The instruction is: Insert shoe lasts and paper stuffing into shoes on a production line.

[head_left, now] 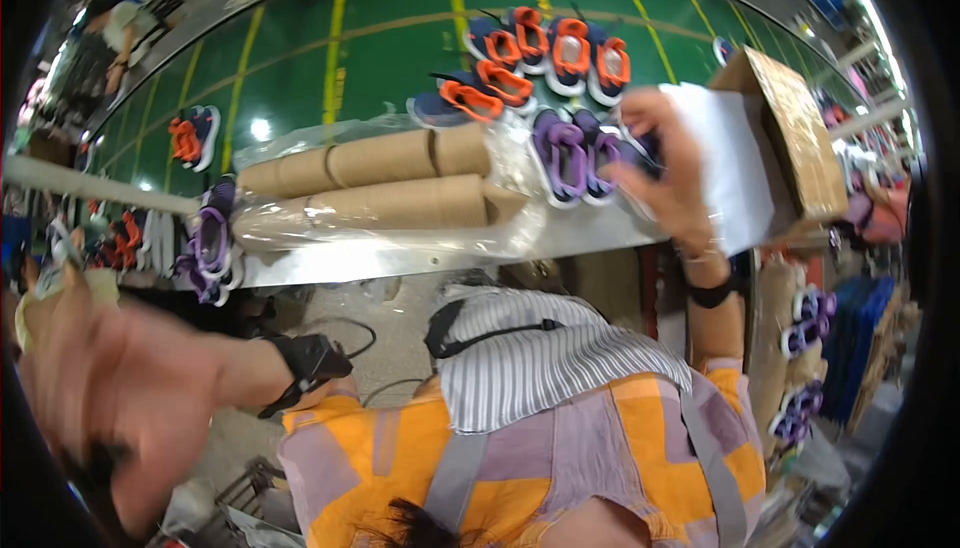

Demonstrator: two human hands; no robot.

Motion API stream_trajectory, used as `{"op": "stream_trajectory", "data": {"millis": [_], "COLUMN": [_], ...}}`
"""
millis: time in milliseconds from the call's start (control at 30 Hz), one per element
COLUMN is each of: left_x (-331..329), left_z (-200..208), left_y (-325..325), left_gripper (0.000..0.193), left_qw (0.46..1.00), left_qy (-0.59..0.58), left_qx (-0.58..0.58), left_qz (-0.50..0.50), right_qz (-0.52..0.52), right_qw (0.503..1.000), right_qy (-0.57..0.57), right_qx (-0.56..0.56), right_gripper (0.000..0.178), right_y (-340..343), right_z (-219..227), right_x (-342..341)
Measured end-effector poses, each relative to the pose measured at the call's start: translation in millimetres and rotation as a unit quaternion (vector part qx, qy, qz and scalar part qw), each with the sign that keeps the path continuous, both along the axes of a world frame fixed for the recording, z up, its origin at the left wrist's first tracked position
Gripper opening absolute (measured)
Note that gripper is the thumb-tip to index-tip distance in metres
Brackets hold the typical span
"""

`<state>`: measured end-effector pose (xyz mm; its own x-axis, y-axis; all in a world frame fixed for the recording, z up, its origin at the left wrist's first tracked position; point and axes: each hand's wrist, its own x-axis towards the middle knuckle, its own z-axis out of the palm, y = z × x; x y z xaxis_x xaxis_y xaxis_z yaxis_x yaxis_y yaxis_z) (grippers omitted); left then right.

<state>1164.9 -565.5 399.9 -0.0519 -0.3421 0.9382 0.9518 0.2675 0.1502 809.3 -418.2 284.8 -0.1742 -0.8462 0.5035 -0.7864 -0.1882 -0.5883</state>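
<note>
My right hand is over the right part of the bench, thumb and fingers apart and curved, with nothing visibly gripped. Just left of it stands a pair of purple shoes with white soles. A dark shoe shows partly between its thumb and fingers; whether they touch it I cannot tell. My left hand is out at the far left, off the bench and smeared by motion, so its fingers are unclear. Behind its fingertips is a pale yellow thing, mostly hidden.
Kraft-paper rolls in clear plastic lie along the bench's near edge. Navy-and-orange shoes cluster beyond them; one more orange shoe sits left. More purple shoes stand at the left corner. White paper and a cardboard box are right.
</note>
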Motion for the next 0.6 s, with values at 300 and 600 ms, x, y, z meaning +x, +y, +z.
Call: {"op": "stream_trajectory", "data": {"millis": [300,600], "left_x": [81.8,-64.4], "left_z": [-221.3,-228.9], "left_y": [-147.5,-98.5], "left_gripper": [0.017,0.013], "left_qw": [0.649,0.678], "left_qy": [-0.498,-0.593], "left_qx": [0.234,0.139], "left_qz": [0.526,0.410], "right_qz": [-0.049,0.137], "right_qw": [0.978,0.945], "right_qy": [-0.020,-0.235], "right_qx": [0.203,0.180], "right_gripper": [0.018,0.063], "right_y": [-32.5,-56.6], "right_z": [-253.7,-273.1], "right_x": [68.8,112.5]}}
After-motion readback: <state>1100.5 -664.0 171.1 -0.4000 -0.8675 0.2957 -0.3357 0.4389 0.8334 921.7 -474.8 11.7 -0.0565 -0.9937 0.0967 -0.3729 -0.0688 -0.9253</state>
